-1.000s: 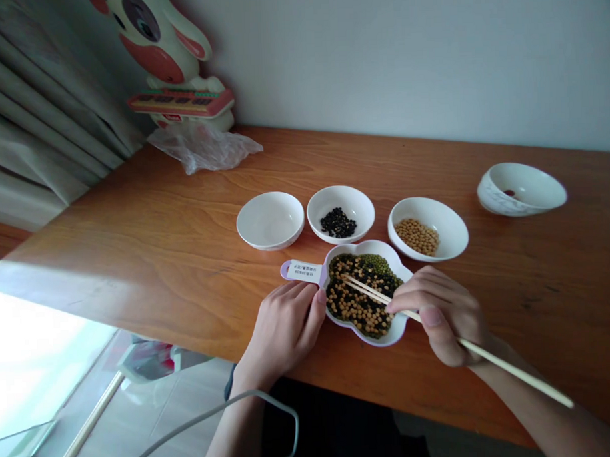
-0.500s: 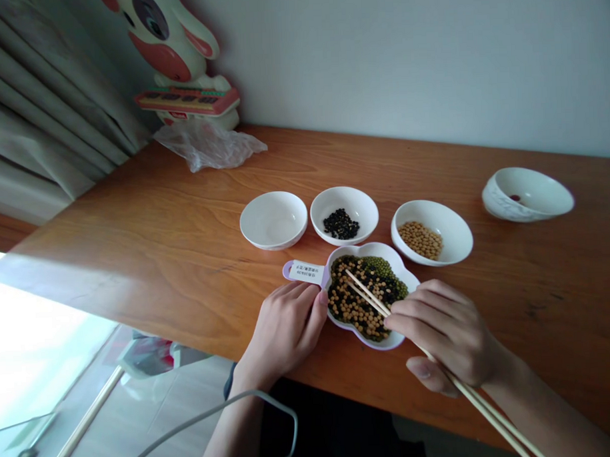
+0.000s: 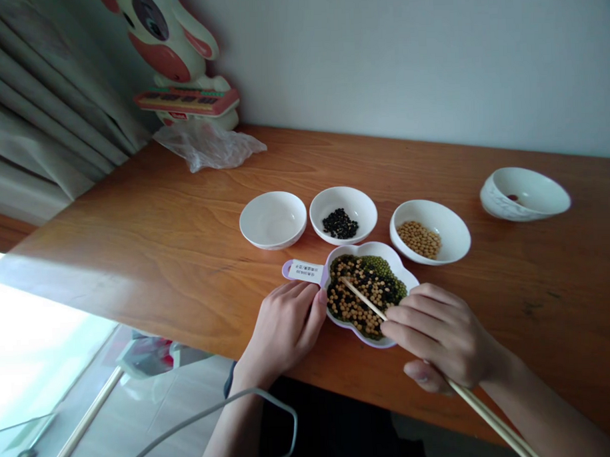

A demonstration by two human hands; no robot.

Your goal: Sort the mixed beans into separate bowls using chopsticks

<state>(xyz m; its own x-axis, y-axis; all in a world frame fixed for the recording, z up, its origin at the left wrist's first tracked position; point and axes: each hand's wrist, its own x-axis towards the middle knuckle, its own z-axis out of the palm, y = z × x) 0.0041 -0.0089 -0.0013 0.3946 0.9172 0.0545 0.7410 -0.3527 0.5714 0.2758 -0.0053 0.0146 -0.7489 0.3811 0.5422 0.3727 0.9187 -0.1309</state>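
A white flower-shaped dish (image 3: pixel 349 328) with a lilac edge and a labelled handle holds mixed yellow, black and green beans (image 3: pixel 360 293). At its left edge, just below the handle, my left hand (image 3: pixel 291 322) is closed with the thumb against the rim. My right hand (image 3: pixel 439 334) grips a pair of wooden chopsticks (image 3: pixel 365 298) over the dish's right side. Their tips are close together among the beans at the left of the dish. Whether a bean is pinched between them is too small to tell.
Behind the dish stand an empty white bowl (image 3: pixel 273 219), a bowl of black beans (image 3: pixel 367 213) and a bowl of yellow beans (image 3: pixel 453 236). Another bowl (image 3: pixel 538 194) sits far right. A plastic bag (image 3: pixel 212 148) lies before a cow-shaped toy (image 3: pixel 187 92). A grey cable (image 3: pixel 216 408) crosses my left forearm.
The chopstick tips have closed together and shifted slightly left and down among the beans. My right hand has moved a little left. My left hand stays in place.
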